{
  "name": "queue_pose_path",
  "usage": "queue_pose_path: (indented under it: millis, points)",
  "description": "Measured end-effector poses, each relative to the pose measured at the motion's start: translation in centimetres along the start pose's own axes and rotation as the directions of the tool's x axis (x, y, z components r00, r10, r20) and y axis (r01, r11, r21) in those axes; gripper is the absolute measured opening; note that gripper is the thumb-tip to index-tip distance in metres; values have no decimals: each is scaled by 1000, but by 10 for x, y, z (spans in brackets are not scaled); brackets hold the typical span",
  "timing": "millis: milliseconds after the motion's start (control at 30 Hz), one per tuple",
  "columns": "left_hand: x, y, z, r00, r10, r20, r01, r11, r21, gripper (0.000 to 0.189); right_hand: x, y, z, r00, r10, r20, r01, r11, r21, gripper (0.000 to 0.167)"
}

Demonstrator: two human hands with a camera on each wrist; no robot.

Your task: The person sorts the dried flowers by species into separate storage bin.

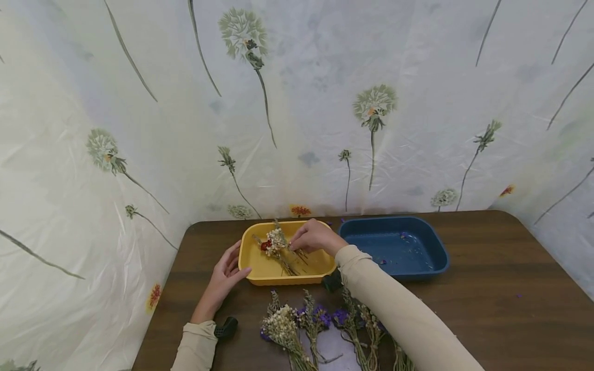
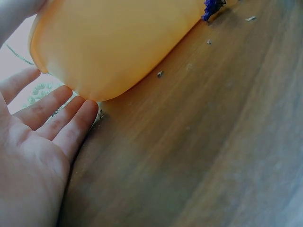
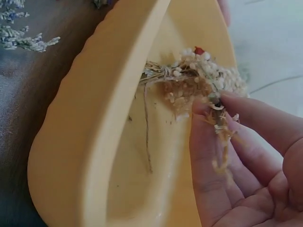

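Observation:
A yellow tray stands on the table, holding a small tied bunch of dried flowers with cream blossoms and a red one. At the tray's left end is my left hand; its thumb lies at the front rim and its fingers touch the outer wall, gripping the corner. My right hand reaches over the tray from the right. Between thumb and fingertips it pinches a small dried flower sprig, close against the bunch. The palm hides nothing of the sprig's lower end in the right wrist view, though it is blurred.
Right of the yellow tray sits a blue tray with small purple petals and bits. Several tied dried bunches, including a cream-flowered bunch and a purple-flowered bunch, lie in front. A patterned curtain hangs behind the table.

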State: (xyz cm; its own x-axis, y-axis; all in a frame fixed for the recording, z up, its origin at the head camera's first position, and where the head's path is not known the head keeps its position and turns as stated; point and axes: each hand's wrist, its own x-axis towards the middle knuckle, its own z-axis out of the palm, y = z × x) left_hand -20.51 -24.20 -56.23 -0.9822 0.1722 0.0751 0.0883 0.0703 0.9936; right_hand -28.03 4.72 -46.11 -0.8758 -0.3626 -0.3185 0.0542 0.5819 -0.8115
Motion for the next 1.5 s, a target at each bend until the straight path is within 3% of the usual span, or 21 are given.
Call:
queue_pose_path:
  millis: [367, 667, 933, 1500]
  points:
    - [-1, -1, -1, 1000, 1, 2, -1, 1000, -9, 76, 6, -8, 5, 999, 36, 26, -32, 991, -129, 11]
    - [-1, -1, 0, 1000, 13, 4, -13, 1000, -4, 76, 7, -8, 11, 1000, 15, 19, -10, 969, -247, 6]
    - [-2, -2, 0, 1000, 8, 8, -8, 1000, -8, 76, 9, -5, 14, 1000, 19, 12, -15, 964, -267, 8]
    - [0, -1, 1, 1000, 2, -6, -2, 1000, 5, 76, 11, -5, 17, 995, -25, 92, 52, 950, -309, 12]
